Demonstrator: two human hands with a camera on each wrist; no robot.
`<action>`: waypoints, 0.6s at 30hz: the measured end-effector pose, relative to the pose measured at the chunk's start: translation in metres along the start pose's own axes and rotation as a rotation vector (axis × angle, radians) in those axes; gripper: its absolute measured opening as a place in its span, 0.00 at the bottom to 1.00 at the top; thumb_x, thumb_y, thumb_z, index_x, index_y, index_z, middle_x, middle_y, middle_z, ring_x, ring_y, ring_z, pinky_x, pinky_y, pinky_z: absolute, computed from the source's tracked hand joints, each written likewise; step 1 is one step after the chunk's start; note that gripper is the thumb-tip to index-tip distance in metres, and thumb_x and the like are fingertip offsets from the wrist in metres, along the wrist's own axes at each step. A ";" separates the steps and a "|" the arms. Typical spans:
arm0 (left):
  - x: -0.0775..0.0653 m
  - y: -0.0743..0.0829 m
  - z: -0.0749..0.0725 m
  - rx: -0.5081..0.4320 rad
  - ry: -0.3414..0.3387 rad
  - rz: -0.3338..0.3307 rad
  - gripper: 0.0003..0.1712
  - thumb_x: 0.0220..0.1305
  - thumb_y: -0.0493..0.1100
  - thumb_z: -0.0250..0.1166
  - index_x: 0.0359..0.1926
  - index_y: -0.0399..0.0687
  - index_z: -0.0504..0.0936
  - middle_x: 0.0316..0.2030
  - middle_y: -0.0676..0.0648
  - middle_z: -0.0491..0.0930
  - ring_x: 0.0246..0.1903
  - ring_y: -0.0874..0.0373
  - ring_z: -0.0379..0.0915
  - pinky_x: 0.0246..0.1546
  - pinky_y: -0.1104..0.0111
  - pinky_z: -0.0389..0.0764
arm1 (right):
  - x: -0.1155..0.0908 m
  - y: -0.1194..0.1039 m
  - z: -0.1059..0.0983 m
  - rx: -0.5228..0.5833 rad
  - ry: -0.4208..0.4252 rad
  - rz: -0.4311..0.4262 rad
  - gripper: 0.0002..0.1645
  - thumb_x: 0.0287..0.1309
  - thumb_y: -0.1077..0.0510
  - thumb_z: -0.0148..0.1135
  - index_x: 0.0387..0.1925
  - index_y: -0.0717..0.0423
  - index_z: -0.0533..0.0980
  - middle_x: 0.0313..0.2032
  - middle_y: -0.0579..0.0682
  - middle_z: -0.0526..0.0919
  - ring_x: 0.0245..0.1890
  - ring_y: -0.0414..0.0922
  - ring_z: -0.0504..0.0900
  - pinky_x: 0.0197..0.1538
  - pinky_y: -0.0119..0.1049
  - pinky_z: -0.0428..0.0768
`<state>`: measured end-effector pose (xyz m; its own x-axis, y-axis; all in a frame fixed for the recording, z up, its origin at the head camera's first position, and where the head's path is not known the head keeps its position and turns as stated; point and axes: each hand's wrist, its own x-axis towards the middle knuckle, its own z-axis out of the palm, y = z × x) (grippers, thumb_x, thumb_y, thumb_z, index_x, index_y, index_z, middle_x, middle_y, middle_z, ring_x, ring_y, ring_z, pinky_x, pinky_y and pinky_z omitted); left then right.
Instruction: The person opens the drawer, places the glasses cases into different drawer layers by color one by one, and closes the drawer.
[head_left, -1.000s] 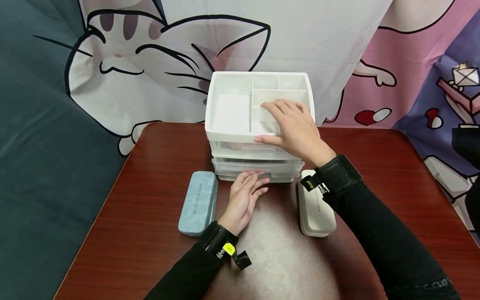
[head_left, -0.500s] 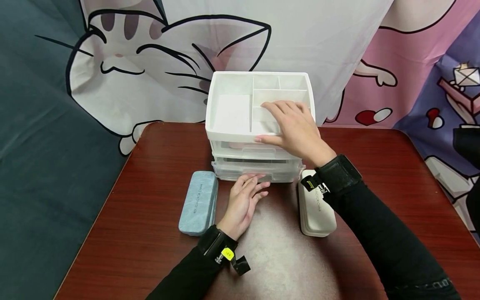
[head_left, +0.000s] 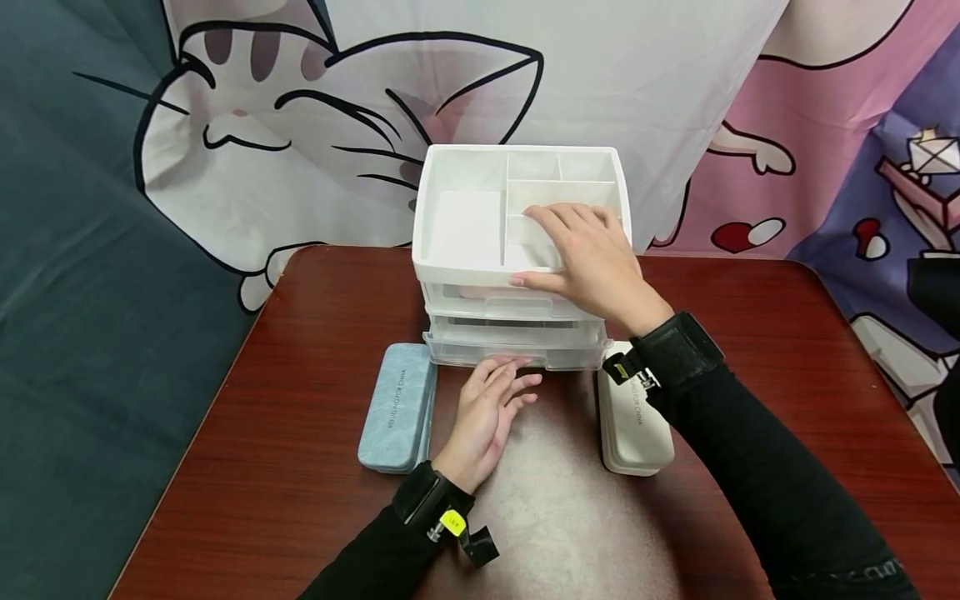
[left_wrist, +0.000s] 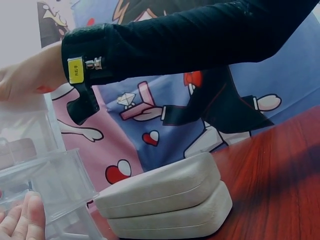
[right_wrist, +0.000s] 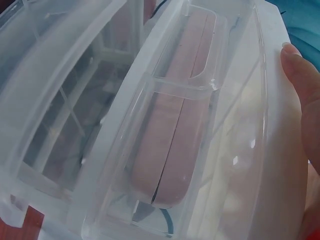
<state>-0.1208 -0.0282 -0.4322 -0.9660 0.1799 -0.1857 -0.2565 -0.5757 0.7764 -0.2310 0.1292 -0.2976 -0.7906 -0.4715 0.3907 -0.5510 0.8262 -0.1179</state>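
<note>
A white storage organizer [head_left: 517, 275] with clear drawers stands at the table's back. Its lower clear drawer [head_left: 573, 358] sticks out a little at the front. My left hand [head_left: 483, 421] has its fingertips hooked at that drawer's front lip; in the left wrist view, bent fingers [left_wrist: 34, 207] show against the clear plastic. My right hand [head_left: 588, 258] holds the divided top tray [head_left: 457, 273], thumb on the front wall and fingers inside a compartment. Through the upper drawer [right_wrist: 220, 125], a pink case [right_wrist: 172, 135] is visible in the right wrist view.
A light blue glasses case [head_left: 396, 408] lies left of my left hand. An off-white glasses case [head_left: 637, 425] lies under my right wrist, right of the organizer. The brown table [head_left: 300, 467] backs onto a printed cloth [head_left: 645, 92].
The lower drawer has slid outward a little toward me, with my left fingers at its lip. My right hand has stayed on the top tray.
</note>
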 end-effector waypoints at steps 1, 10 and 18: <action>-0.001 0.000 0.000 0.005 -0.001 -0.001 0.10 0.74 0.38 0.50 0.53 0.41 0.65 0.58 0.41 0.73 0.45 0.58 0.80 0.42 0.71 0.80 | 0.000 0.000 0.000 0.000 -0.001 0.001 0.49 0.49 0.29 0.66 0.65 0.50 0.66 0.59 0.54 0.75 0.63 0.54 0.70 0.64 0.53 0.61; -0.006 0.000 0.000 0.002 0.012 -0.021 0.11 0.74 0.38 0.49 0.54 0.43 0.65 0.57 0.44 0.75 0.45 0.58 0.80 0.43 0.71 0.79 | 0.000 0.000 -0.001 -0.005 -0.009 0.006 0.49 0.48 0.30 0.66 0.66 0.50 0.66 0.59 0.54 0.75 0.63 0.54 0.69 0.64 0.52 0.61; -0.012 0.000 -0.001 0.005 0.004 -0.022 0.10 0.74 0.38 0.50 0.53 0.44 0.64 0.57 0.44 0.75 0.45 0.58 0.79 0.43 0.71 0.79 | 0.000 -0.001 -0.001 -0.012 -0.013 0.008 0.50 0.48 0.29 0.65 0.66 0.50 0.65 0.59 0.54 0.75 0.63 0.54 0.69 0.64 0.53 0.61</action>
<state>-0.1094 -0.0311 -0.4305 -0.9604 0.1890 -0.2049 -0.2771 -0.5680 0.7750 -0.2303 0.1291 -0.2969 -0.7981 -0.4690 0.3782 -0.5417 0.8334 -0.1095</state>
